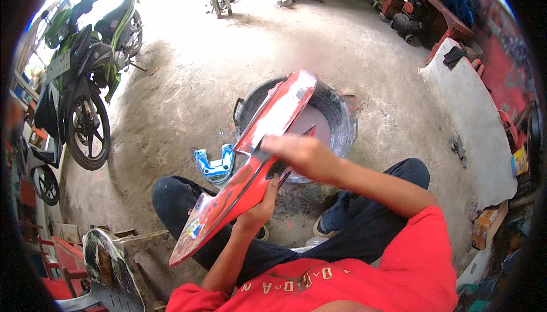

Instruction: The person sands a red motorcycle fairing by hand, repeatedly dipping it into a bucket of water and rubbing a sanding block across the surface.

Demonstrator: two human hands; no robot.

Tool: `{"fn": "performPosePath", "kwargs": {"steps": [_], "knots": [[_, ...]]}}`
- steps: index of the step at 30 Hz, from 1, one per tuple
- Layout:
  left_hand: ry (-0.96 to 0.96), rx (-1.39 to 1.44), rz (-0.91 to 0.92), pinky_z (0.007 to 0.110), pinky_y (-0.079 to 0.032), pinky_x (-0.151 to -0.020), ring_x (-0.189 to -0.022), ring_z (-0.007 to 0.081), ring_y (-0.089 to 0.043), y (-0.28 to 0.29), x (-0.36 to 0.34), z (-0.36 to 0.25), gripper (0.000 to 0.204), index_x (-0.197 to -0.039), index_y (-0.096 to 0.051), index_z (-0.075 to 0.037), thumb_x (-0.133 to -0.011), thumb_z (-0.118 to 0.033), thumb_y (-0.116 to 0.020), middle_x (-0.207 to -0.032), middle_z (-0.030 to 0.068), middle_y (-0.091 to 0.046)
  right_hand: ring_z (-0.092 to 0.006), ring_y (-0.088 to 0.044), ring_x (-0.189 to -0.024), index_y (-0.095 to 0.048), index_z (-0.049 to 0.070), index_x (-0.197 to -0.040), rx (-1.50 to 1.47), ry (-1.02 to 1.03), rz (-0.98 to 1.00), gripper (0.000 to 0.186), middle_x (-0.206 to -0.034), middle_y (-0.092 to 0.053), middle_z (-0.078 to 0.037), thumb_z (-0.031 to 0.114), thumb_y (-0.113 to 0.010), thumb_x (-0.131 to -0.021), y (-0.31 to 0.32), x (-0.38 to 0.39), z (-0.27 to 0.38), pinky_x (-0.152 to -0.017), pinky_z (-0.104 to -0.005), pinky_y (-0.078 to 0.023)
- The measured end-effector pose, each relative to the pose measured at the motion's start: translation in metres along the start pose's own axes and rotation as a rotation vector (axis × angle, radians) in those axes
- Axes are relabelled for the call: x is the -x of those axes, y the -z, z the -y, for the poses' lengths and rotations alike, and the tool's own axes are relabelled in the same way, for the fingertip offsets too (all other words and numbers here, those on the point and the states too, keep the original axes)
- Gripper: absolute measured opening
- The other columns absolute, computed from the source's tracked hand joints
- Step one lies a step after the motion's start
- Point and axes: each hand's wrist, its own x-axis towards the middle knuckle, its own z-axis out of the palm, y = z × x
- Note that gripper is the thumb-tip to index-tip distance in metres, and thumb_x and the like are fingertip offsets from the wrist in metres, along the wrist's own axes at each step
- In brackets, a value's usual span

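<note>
Slanting between both legs, a red-and-white panel point(242, 189) was in the left hand point(259, 212), its far end over a basin point(342, 115).
The left fingers were closed around the panel's edge near its middle; the right hand point(302, 153), blurred, lay across its top, fingers over a small dark piece point(261, 152), though whether they gripped it I could not tell. Cloudy liquid point(320, 125) stood in the basin, and a blue-and-white part point(216, 169) lay beside it on the floor point(182, 101).

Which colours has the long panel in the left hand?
The long panel is mainly red, with whitish areas and dark lines; best seen in the head view.
</note>
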Motion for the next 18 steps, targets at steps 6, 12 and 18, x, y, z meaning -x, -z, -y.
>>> {"fn": "performPosePath", "kwargs": {"steps": [6, 12, 18], "knots": [[-0.044, -0.02, 0.046, 0.037, -0.056, -0.091, -0.103, 0.0192, -0.07, -0.001, -0.011, -0.018, 0.03, -0.122, -0.066, 0.004, -0.093, -0.001, -0.074, -0.119, 0.0131, -0.072, -0.0316, -0.072, -0.11, -0.069, 0.005, -0.125, 0.053, -0.389, 0.062, 0.034, -0.124, -0.072, -0.016, 0.002, -0.055, -0.093, 0.023, 0.004, -0.068, -0.094, -0.0394, -0.058], [0.075, 0.049, 0.043, 0.038, -0.055, -0.086, -0.095, 0.0282, -0.071, 0.001, 0.001, -0.009, 0.025, -0.114, -0.071, 0.003, -0.093, -0.009, -0.075, -0.106, 0.0146, -0.074, -0.0328, -0.068, -0.121, -0.063, 0.004, -0.134, -0.044, -0.027, 0.087, 0.039, -0.132, -0.068, -0.019, 0.009, -0.055, -0.096, 0.008, 0.007, -0.032, -0.104, -0.0413, -0.054], [-0.063, -0.196, 0.062, 0.035, -0.058, -0.085, -0.095, 0.0212, -0.072, 0.004, 0.001, -0.005, 0.024, -0.115, -0.071, 0.003, -0.093, -0.003, -0.076, -0.106, 0.0107, -0.075, -0.0309, -0.07, -0.115, -0.065, 0.002, -0.128, 0.019, -0.009, -0.018, 0.035, -0.127, -0.07, -0.018, 0.011, -0.056, -0.095, 0.0, 0.0, -0.022, -0.1, -0.0414, -0.056]]}}
